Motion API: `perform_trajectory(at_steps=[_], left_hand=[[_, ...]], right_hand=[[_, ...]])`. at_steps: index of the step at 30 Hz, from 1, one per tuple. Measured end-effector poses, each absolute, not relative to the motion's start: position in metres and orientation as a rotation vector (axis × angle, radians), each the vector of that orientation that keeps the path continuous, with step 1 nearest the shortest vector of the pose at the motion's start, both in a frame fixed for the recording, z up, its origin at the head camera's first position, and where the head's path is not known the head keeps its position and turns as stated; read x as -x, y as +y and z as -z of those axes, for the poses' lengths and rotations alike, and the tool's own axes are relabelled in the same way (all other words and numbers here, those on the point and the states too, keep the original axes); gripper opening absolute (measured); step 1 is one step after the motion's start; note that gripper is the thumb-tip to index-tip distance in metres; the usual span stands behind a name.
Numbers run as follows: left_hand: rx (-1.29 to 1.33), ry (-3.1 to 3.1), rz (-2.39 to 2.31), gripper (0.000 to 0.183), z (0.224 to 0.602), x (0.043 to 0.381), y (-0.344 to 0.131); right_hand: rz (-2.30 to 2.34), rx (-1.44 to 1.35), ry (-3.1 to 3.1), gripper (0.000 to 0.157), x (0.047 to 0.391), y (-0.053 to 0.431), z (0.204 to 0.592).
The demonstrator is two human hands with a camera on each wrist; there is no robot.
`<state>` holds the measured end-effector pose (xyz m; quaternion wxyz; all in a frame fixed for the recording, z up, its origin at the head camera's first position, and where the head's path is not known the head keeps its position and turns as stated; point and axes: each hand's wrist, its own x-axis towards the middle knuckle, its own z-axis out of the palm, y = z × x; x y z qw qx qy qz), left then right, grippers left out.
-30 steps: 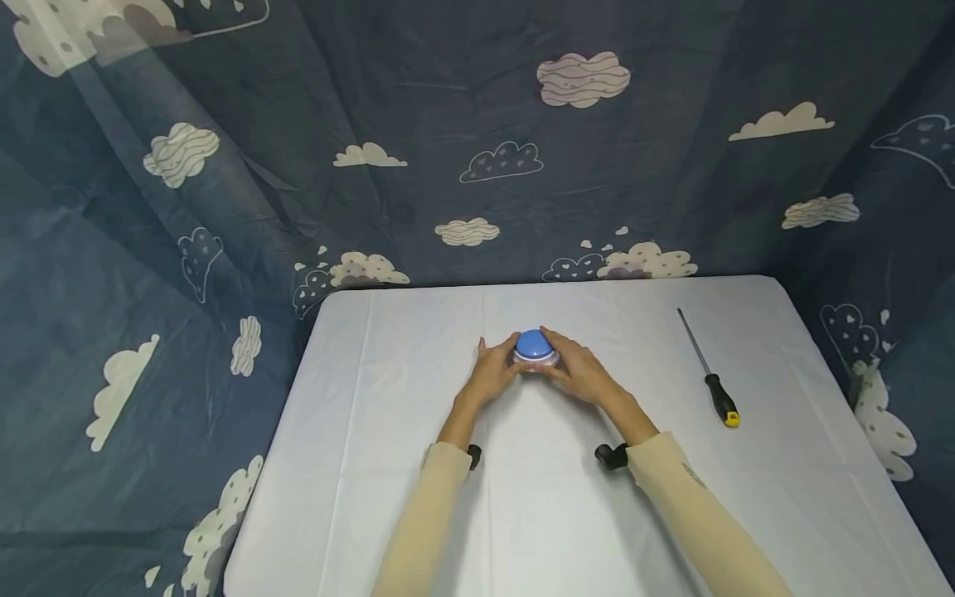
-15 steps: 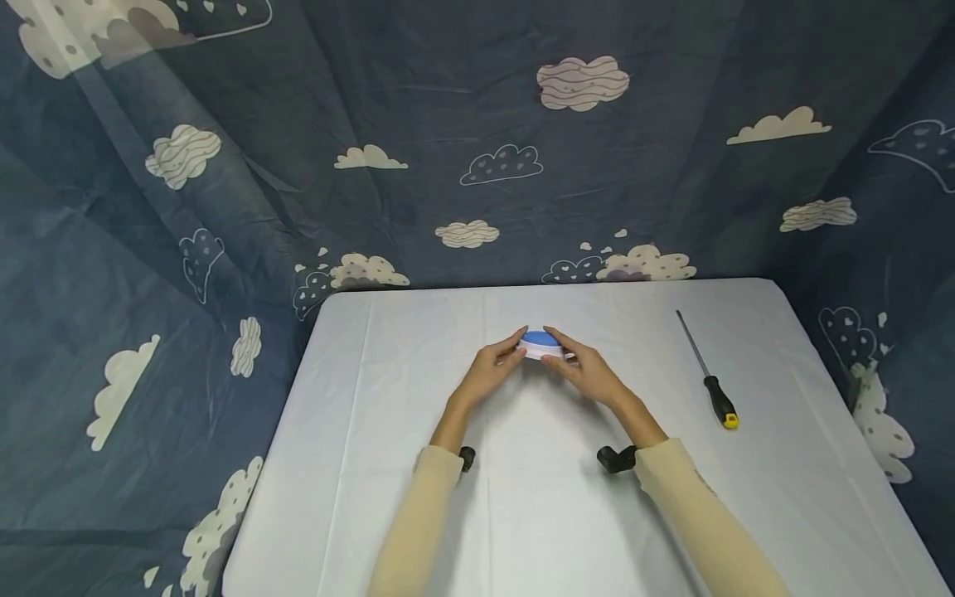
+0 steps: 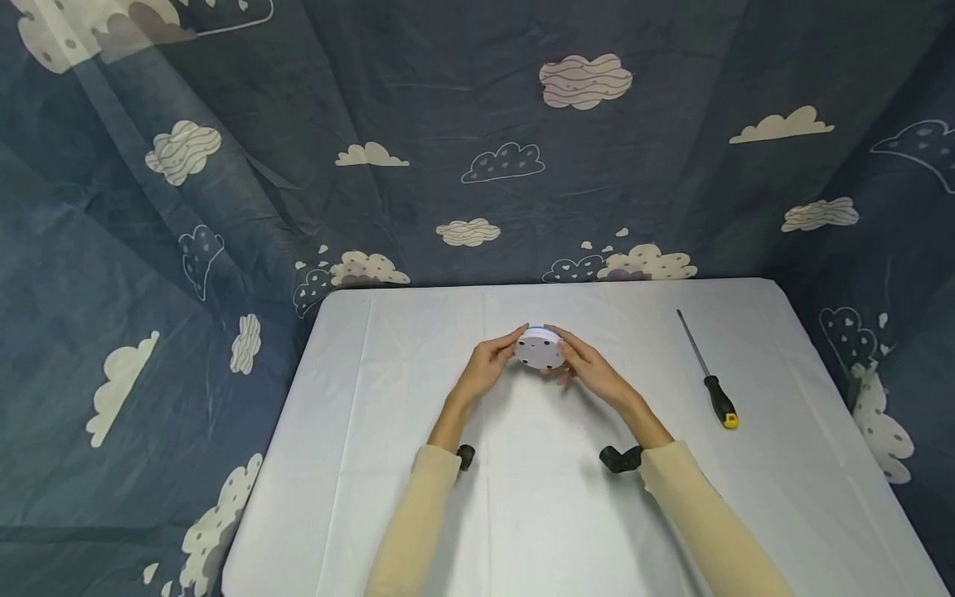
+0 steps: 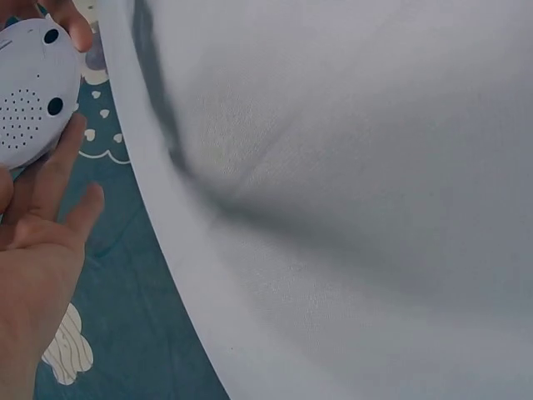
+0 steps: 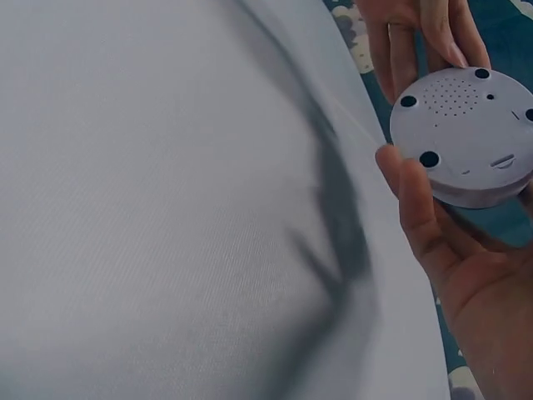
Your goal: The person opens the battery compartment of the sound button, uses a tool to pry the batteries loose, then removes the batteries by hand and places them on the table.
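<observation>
Between my two hands is a round white buzzer button (image 3: 539, 351) with a blue top. It is tilted so that its flat underside faces me, held above the table. In the right wrist view the underside of the buzzer button (image 5: 466, 137) shows dark round feet, a patch of small speaker holes and a slot. My left hand (image 3: 483, 370) grips its left edge, and my right hand (image 3: 594, 375) grips its right edge. Both hands' fingers bend round the rim, as the left hand (image 4: 46, 225) shows in the left wrist view. The blue top is mostly hidden.
A screwdriver (image 3: 715, 385) with a black and yellow handle lies on the white-covered table (image 3: 403, 398), right of my hands. Dark cloth (image 3: 418, 199) with cloud prints hangs behind and at both sides. A black wrist mount (image 3: 621, 458) shows at the right cuff.
My hands have raised the buzzer button and tipped it, so its blue top has turned away and its white underside now shows. The screwdriver has stayed in place.
</observation>
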<state>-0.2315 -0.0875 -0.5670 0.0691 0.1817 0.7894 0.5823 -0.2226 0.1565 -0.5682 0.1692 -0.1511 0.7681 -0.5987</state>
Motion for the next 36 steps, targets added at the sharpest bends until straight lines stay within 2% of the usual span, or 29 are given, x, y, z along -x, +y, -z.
perform_trajectory(at_steps=[16,36], left_hand=[[-0.557,2.174,-1.925,0.042,0.571,0.229,-0.085],[-0.444,2.196,-1.897,0.038,0.563,0.231,-0.083]], right_hand=[[1.860,0.501,2.052,0.051,0.219,0.166,0.570],[1.645,0.558,2.211,0.055,0.217,0.173,0.564]])
